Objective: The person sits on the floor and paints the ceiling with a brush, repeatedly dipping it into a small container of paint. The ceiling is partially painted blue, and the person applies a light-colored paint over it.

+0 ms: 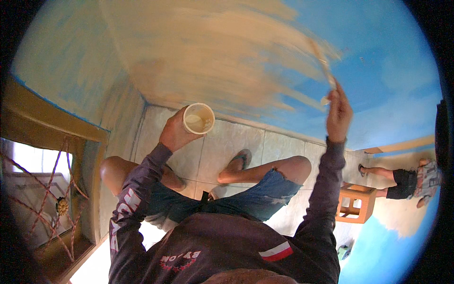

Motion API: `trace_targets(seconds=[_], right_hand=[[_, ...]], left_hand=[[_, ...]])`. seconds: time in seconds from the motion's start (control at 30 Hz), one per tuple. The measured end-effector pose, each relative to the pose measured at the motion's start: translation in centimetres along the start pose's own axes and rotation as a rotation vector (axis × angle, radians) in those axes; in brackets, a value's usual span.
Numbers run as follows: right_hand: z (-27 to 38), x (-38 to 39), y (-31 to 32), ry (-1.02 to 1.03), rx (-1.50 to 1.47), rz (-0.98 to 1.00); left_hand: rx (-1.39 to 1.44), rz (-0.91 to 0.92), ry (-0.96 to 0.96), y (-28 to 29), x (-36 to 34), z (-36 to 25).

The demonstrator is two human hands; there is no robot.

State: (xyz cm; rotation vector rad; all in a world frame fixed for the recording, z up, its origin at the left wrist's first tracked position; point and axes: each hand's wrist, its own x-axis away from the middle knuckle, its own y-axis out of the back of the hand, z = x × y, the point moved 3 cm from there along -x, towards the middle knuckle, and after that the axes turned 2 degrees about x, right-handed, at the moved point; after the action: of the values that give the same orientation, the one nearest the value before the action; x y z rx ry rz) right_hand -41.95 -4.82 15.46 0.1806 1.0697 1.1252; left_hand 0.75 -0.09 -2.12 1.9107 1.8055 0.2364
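Far left of frame: a yellow-brown window frame (90,142) with a reddish diamond-pattern grille (42,189) and a small gold rosette on it, daylight behind. Above and right of it a wall (397,85), blue along the right and upper right, covered across the upper centre with streaky tan paint (213,52); the tan also runs down the upper-left part. The floor (227,142) is pale square tile, meeting the wall along a line through the frame's middle.

Left of centre: left hand (174,132) wrapped around a small pale cup (198,118), full-hand grip on its side. Cup mouth faces the camera, showing cream-coloured paint inside; it sits just below the tan patch, over the tiles.

Lower centre: the person's bent bare knees, denim shorts, dark long-sleeved top, one foot in a sandal (241,158) on the tile.

Right of centre: right hand (338,113) raised, fingers closed tight on the lower end of a paintbrush (325,66). Brush long axis runs diagonally, handle at lower right in the hand, bristle end pointing up-left to the edge of the tan streaks on the wall. Brush is motion-blurred; exact bristle contact can't be told.

Lower right: an orange hollow block (355,203) on the floor. Far right edge: another person (416,182) in dark shorts and a patterned shirt, sitting against the wall, well apart from both hands.
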Motion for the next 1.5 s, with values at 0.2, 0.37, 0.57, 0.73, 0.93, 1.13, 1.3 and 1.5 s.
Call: trace_targets(seconds=[0.2,0.37,0.57,0.73,0.93,1.13,1.3,1.5], right_hand=[[15.2,-3.1,-14.6,0.277,-0.225,0.209],[19.7,-5.2,-20.7,0.395,-0.170,0.145],[16.6,-5.8,-19.9,0.333,-0.081,0.058],[10.3,-5.4,-12.8,0.237,-0.035,-0.026],[0.1,-3.0,-2.3,0.032,0.136,-0.109],[-6.9,0.7,6.8,-0.053,0.490,-0.207],[-5.1,3.0,8.0,-0.185,0.286,-0.265],[0.8,3.3,-2.7,-0.087,-0.107,-0.023]], left_hand=[[-0.041,-0.017,0.018,-0.2,-0.1,-0.7],[-0.044,-0.020,-0.022,0.1,-0.2,-1.1],[-0.046,-0.018,-0.008,0.0,-0.2,-0.8],[-0.056,-0.011,-0.036,-0.2,-0.1,-1.0],[-0.097,-0.010,-0.029,-0.3,0.2,-0.6],[-0.123,0.006,-0.053,-0.5,0.1,0.0],[-0.134,0.030,-0.049,-0.8,0.1,0.1],[-0.113,0.037,-0.096,-1.2,0.0,-0.1]])
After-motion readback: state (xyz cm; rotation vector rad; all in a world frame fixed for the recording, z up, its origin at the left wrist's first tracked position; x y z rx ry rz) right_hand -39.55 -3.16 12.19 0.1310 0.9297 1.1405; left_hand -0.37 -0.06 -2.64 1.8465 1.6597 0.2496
